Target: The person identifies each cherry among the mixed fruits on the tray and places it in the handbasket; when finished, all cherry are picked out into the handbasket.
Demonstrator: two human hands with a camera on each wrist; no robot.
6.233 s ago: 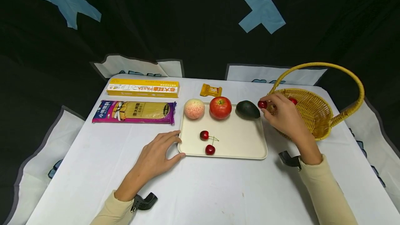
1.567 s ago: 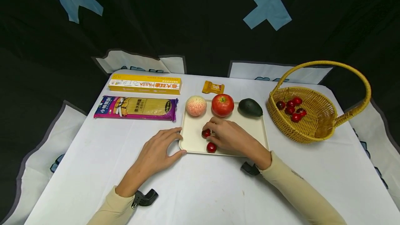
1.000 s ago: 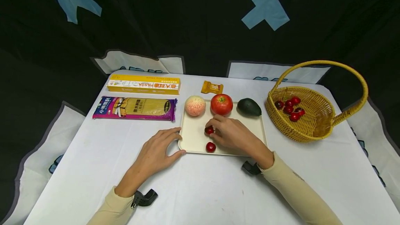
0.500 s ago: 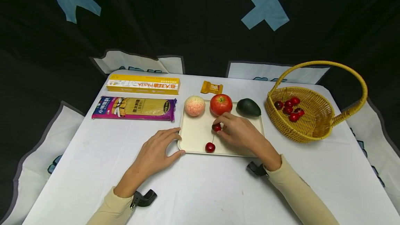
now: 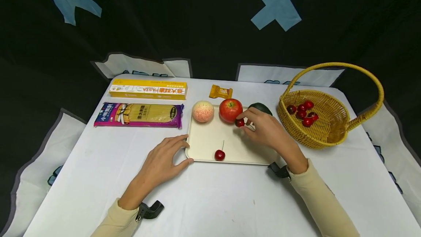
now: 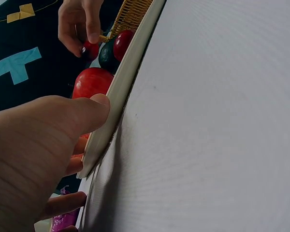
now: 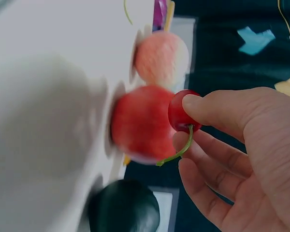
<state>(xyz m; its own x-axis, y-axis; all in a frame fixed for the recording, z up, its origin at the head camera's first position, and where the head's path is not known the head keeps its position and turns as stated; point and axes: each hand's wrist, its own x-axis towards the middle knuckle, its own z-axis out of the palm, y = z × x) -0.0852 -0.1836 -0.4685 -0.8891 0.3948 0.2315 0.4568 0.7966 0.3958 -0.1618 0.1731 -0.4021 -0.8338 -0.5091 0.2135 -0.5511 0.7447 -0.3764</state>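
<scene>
My right hand [image 5: 264, 129] pinches a dark red cherry [image 7: 181, 112] between thumb and fingers, its green stem [image 7: 186, 147] hanging free. It is over the cream tray [image 5: 200, 153], in front of the red apple [image 5: 230, 110] and partly covering the dark green avocado [image 5: 260, 108]. A second cherry [image 5: 219, 155] lies near the tray's front edge, stem up. My left hand [image 5: 161, 162] rests at the tray's left front corner, fingers loosely spread. In the left wrist view its thumb [image 6: 94, 108] touches the rim. A pale pink peach [image 5: 203, 111] sits at the tray's back left.
A yellow wicker basket [image 5: 329, 138] with a tall handle stands right of the tray, several cherries [image 5: 300, 114] inside. Behind the tray lies a small orange packet [image 5: 220, 91]. To the left are a yellow pasta box [image 5: 148, 89] and a purple noodle pack [image 5: 139, 115].
My right hand went from the basket to the tray, took hold of the left-hand cherry and lifted it away to the right and back. The left hand stays at the tray corner.
</scene>
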